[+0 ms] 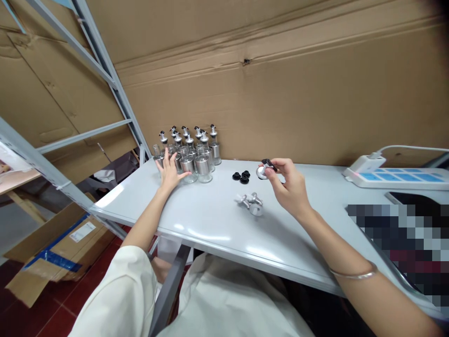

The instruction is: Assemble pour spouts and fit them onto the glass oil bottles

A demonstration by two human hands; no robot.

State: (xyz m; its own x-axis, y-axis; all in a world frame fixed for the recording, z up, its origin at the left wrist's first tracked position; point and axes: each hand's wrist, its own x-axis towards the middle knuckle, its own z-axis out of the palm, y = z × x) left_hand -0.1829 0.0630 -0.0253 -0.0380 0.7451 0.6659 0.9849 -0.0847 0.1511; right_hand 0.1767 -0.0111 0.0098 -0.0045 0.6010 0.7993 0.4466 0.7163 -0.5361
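Note:
My left hand (170, 174) is at the front left of a cluster of glass oil bottles with metal sleeves, its fingers spread around the near ones. One uncapped bottle (203, 166) stands at the front of the group. Farther back, several bottles wear silver pourer tops with black tips, such as the rear right bottle (214, 149). Between the thumb and fingers of my right hand (289, 187) is a pourer top (268, 164), black above with a silver base. Several black stoppers (244, 178) lie left of that hand. Loose silver pourer parts (249, 201) rest nearer me.
A grey-white table (206, 215) carries everything. Cardboard (280, 103) rises behind it. On the right are a power strip (403, 178) with a plugged-in charger (366, 164), a dark phone-like object (414, 201) and a blurred-out screen. A metal frame (115, 89) and an open carton (66, 248) stand left.

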